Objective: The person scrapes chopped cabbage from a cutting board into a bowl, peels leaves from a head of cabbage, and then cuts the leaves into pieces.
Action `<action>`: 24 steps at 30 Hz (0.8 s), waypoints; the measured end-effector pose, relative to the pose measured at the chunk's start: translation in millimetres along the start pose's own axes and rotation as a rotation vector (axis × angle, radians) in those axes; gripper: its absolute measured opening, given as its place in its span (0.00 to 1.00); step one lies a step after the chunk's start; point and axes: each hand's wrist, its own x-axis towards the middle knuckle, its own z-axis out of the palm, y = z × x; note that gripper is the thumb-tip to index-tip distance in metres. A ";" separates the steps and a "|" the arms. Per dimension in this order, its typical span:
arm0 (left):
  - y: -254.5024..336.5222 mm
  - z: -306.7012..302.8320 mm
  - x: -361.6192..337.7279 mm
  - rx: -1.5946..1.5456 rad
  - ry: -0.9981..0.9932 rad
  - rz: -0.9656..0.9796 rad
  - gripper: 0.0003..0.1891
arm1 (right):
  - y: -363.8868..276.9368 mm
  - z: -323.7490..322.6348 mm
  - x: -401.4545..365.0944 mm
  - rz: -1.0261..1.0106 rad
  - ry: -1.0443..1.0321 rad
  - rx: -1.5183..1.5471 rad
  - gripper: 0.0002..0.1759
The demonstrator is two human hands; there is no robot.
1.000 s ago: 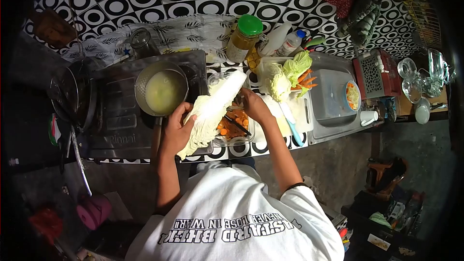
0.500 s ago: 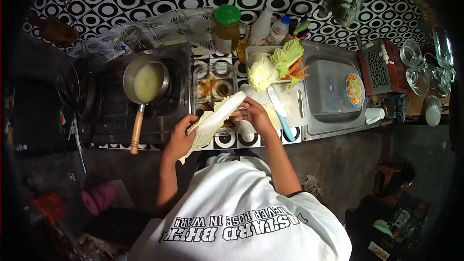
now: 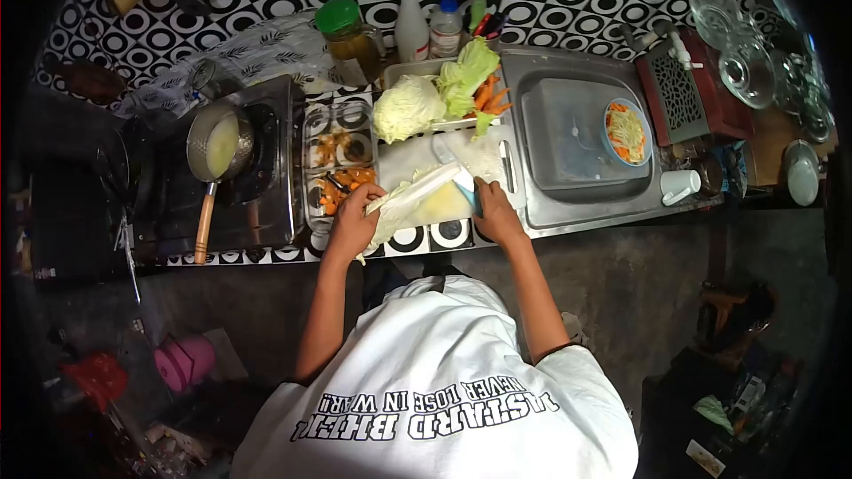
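Observation:
My left hand [image 3: 353, 223] is closed on a pale cabbage leaf [image 3: 413, 198], which slants over the front of the white cutting board [image 3: 486, 147]. Around the light blue handle of a knife [image 3: 468, 186] my right hand [image 3: 499, 213] is closed. The blade points up and left, partly behind the leaf's thick white rib. A smaller knife [image 3: 507, 165] lies along the board's right side. Just behind the board, a tray holds a cabbage head [image 3: 408, 110], green leaves [image 3: 467, 80] and carrots [image 3: 490, 96].
Left of the board stand clear containers with orange pieces [image 3: 341, 188]. A saucepan [image 3: 213, 146] sits on the stove [image 3: 271, 186]. To the right, a bowl of shredded vegetables [image 3: 627, 133] rests by the sink [image 3: 568, 195]. A green-lidded jug [image 3: 342, 31] and bottles [image 3: 411, 28] stand behind.
My right hand has left the leaf's end and taken hold of the blue-handled knife. My left hand has brought the leaf down over the board. The camera view has shifted.

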 end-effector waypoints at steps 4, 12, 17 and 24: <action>20.8 24.8 13.4 0.130 0.099 0.086 0.13 | 16.9 -15.9 -13.0 0.014 0.105 0.164 0.33; 3.4 87.3 25.0 0.488 0.091 0.652 0.20 | 64.5 -35.9 -59.7 0.200 0.287 0.436 0.24; -26.1 105.6 3.6 0.597 -0.161 0.644 0.22 | 80.3 -28.6 -80.6 0.278 0.413 0.460 0.22; -32.6 109.4 11.7 0.596 -0.195 0.499 0.31 | 95.1 -15.7 -84.3 0.326 0.425 0.669 0.22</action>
